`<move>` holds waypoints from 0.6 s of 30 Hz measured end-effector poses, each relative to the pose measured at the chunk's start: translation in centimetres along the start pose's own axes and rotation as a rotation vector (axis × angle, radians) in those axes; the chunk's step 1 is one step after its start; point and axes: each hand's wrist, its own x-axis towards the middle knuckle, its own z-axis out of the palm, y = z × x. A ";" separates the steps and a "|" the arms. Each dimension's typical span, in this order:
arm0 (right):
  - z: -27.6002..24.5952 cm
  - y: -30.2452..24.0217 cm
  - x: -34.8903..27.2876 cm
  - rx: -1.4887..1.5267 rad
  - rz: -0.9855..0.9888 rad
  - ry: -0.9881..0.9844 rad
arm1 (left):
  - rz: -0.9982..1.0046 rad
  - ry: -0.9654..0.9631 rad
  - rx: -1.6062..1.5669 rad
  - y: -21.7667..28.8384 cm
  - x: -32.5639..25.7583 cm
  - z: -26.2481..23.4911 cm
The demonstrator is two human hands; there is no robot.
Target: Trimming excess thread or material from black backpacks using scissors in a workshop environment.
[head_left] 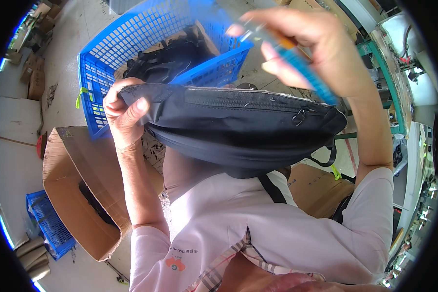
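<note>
A black zippered bag (228,127) spans the space over my lap, its raw-looking upper edge facing up. My left hand (125,113) grips its left end, thumb on the near face and fingers behind. A dark zipper runs along the upper part, with its puller near the right end. Above the right half of the bag, my right hand (314,46) is closed around a slim blue-and-orange tool (301,63). Motion blurs the tool and fingers, so its exact kind does not show. The tool's blue end reaches down close to the bag's upper right edge.
Beyond the bag stands a blue plastic crate (96,78) holding black pieces (168,61). An open cardboard box (90,194) is at the left, with a smaller blue crate (51,226) beside it. More cardboard (316,190) lies by my right side. A green metal frame (392,87) rises at the right.
</note>
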 end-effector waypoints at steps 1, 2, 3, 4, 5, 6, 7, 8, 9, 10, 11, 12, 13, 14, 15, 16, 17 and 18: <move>-1.1 -0.4 -0.4 0.086 0.136 0.033 | 0.011 -0.014 -0.002 0.0 0.0 0.0; -2.0 -0.8 -0.7 0.176 0.269 0.078 | 0.021 -0.012 -0.001 0.0 -0.1 -0.1; -2.7 -0.8 -0.9 0.078 0.169 -0.038 | 0.030 -0.010 0.001 -0.1 -0.2 -0.2; -3.3 -0.8 -1.1 -0.011 0.058 -0.142 | 0.030 -0.006 0.002 -0.1 -0.2 -0.3; -3.2 -0.6 -1.7 -0.010 0.058 -0.143 | 0.029 -0.006 -0.004 -0.1 -0.3 -0.4; -3.3 -0.6 -2.5 0.057 0.233 -0.168 | 0.013 0.009 -0.005 -0.2 -0.3 -0.4; -3.2 -0.3 -3.2 0.090 0.393 -0.193 | 0.028 -0.010 -0.011 -0.2 -0.3 -0.5; -3.1 -0.1 -3.9 0.045 0.423 -0.237 | 0.029 -0.004 -0.007 -0.3 -0.3 -0.5; -3.1 0.2 -4.6 0.123 0.453 -0.220 | 0.008 0.020 0.006 -0.3 -0.3 -0.6; -3.3 0.3 -5.3 0.016 0.386 -0.210 | 0.024 -0.002 -0.007 -0.3 -0.3 -0.6; -3.5 0.3 -6.0 -0.102 0.318 -0.189 | 0.019 0.012 0.000 -0.4 -0.3 -0.6; -4.0 0.2 -6.6 -0.125 0.357 -0.195 | 0.016 0.026 0.006 -0.4 -0.2 -0.7; -4.3 0.2 -7.1 -0.127 0.373 -0.216 | 0.015 0.021 0.001 -0.5 -0.2 -0.8; -4.5 0.2 -7.6 -0.187 0.322 -0.242 | 0.006 0.034 0.003 -0.6 -0.2 -0.8; -4.7 0.2 -8.0 -0.244 0.272 -0.250 | -0.015 0.062 0.022 -0.6 -0.2 -0.9; -4.7 0.0 -8.6 -0.275 0.330 -0.259 | 0.003 0.045 0.021 -0.7 -0.2 -1.0; -4.8 0.1 -8.9 -0.265 0.338 -0.260 | -0.001 0.041 0.017 -0.8 -0.2 -1.1; -5.0 0.0 -9.3 -0.325 0.357 -0.262 | 0.003 0.041 0.010 -0.9 -0.3 -1.2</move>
